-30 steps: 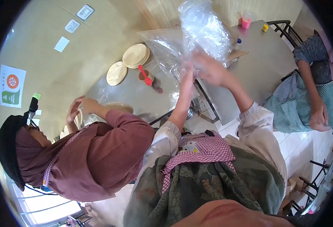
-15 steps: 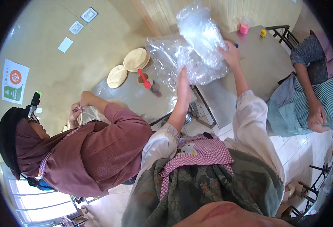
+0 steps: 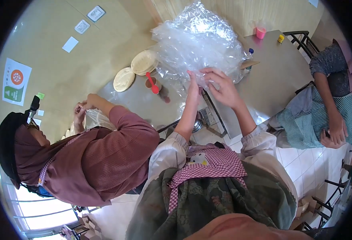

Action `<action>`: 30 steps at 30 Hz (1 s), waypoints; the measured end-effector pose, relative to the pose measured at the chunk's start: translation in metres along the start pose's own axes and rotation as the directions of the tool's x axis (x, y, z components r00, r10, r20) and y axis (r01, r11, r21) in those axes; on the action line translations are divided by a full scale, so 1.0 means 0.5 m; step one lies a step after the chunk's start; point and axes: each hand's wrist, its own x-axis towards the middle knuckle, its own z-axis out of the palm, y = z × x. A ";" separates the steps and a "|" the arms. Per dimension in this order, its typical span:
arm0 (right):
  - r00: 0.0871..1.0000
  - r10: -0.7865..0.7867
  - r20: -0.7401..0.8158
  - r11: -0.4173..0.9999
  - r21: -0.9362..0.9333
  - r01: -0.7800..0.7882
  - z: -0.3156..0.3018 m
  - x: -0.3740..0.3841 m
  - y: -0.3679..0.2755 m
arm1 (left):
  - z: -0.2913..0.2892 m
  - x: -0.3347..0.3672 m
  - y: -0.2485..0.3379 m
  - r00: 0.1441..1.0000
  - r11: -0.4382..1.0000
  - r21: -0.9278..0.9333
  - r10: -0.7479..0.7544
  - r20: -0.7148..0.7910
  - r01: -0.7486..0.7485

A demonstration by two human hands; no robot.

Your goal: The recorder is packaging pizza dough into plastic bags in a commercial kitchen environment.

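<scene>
A big, loose, crinkled clear plastic bag (image 3: 200,44) stands bunched up in front of me over the steel table. My left hand (image 3: 193,93) grips its near edge, seen edge-on with the thumb up; the other fingers are mostly hidden. Close beside it is my right hand (image 3: 224,90), fingers bent and spread apart against the same edge of the plastic. Left of the bag are a stack of round pale flat discs (image 3: 144,62), another round disc (image 3: 124,79), and a brown cup (image 3: 149,83) with a red spoon (image 3: 154,87) across it.
A person in a maroon top (image 3: 116,160) works close at my left, holding clear plastic. Another person in a striped apron (image 3: 304,120) is at the right. A pink cup (image 3: 260,33) and a small yellow jar (image 3: 281,38) stand on the right steel table (image 3: 264,68). A gap separates the tables.
My right hand has left the bag's right side and come in beside my left hand. The bag has spread into a wider heap, and a brown pointed object shows at its right.
</scene>
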 end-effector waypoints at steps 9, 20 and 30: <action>0.883 0.228 -0.411 0.927 0.369 -0.067 -0.088 0.025 -0.002 | -0.015 0.009 0.008 0.999 0.997 0.068 -0.033 -0.033 0.036; 0.780 0.626 0.027 0.775 0.089 -0.625 -0.019 0.117 0.141 | -0.051 0.017 0.015 0.999 0.999 0.038 0.018 0.051 -0.020; 0.858 0.139 -0.494 0.885 -0.326 -0.331 0.022 0.128 0.119 | -0.096 0.000 0.023 0.998 0.984 0.171 0.054 0.031 -0.058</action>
